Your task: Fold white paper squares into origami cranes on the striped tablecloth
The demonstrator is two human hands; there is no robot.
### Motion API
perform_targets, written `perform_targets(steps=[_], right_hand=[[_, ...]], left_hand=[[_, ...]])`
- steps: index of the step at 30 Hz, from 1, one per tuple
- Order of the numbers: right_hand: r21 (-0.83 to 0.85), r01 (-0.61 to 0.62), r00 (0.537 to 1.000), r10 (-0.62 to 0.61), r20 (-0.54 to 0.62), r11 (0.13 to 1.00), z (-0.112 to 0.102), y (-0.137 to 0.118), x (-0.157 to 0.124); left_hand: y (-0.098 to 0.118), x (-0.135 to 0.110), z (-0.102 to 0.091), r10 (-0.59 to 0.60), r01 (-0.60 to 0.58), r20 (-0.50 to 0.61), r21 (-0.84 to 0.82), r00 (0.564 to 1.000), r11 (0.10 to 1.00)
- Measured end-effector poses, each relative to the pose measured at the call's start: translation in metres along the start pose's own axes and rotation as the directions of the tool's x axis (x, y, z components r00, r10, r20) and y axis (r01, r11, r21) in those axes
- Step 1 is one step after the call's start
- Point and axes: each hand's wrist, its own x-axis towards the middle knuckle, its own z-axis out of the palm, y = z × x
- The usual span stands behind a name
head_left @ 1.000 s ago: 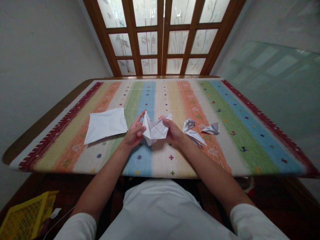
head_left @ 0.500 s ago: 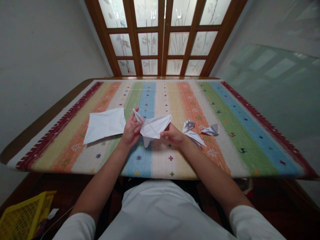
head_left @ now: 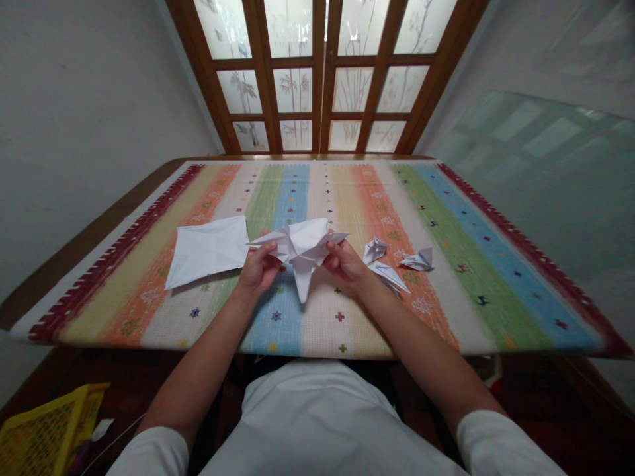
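A folded white paper (head_left: 303, 254) is held up over the middle of the table, spread wide, with one flap pointing down toward me. My left hand (head_left: 261, 266) pinches its left point between thumb and fingers. On the other side, my right hand (head_left: 343, 261) grips the right point the same way. Left of my left hand lies a creased white sheet of paper (head_left: 207, 252). Several small folded paper pieces rest right of my right hand: one crumpled-looking piece (head_left: 375, 249), a pointed one (head_left: 390, 276) partly behind my wrist, and another (head_left: 418, 259) farther right.
A striped, patterned cloth (head_left: 342, 334) covers the table, whose wooden edge (head_left: 124, 211) shows at the left. Beyond stand wooden doors with glass panes (head_left: 320, 86). A yellow plastic basket (head_left: 49, 430) sits low at the left. A glass panel (head_left: 540, 158) leans along the right wall.
The folded paper has been turned and opened out, so its flap now points down between my hands. My left hand has shifted its grip to the left point. The other papers lie unchanged.
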Motion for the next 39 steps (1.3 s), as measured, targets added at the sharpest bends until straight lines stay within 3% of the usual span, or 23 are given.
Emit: perform_targets(steps=[5,14,20,25,29,33,39], right_hand=[[-0.007,0.034,0.997,-0.034,-0.073,0.999,0.001,0.001,0.003],[-0.008,0.054,0.995,-0.054,-0.084,0.999,-0.003,-0.002,0.002],[0.024,0.068,0.984,-0.063,-0.166,0.997,-0.007,-0.005,0.007],[0.07,0.058,0.977,-0.042,-0.209,0.996,-0.013,-0.012,0.009],[0.048,0.038,0.978,-0.027,-0.206,0.998,-0.012,-0.018,0.006],[-0.046,0.001,0.98,-0.01,-0.2,0.999,-0.009,-0.017,0.004],[-0.16,-0.025,0.976,-0.01,-0.215,0.987,-0.006,-0.016,0.003]], left_hand=[[0.005,-0.004,0.002,-0.034,0.03,-0.031,-0.149,0.999,0.988],[0.022,-0.007,0.003,-0.013,0.021,0.094,-0.088,0.995,0.996],[0.016,-0.001,0.006,0.008,-0.005,0.068,-0.036,0.998,0.999],[0.013,-0.001,0.011,-0.058,0.059,0.068,-0.013,0.996,0.998],[0.015,-0.003,0.009,-0.146,0.144,0.13,0.028,0.981,0.989],[0.015,-0.004,0.008,-0.081,0.073,0.155,0.058,0.985,0.996],[0.011,0.001,0.005,0.042,-0.049,0.044,0.172,0.998,0.984]])
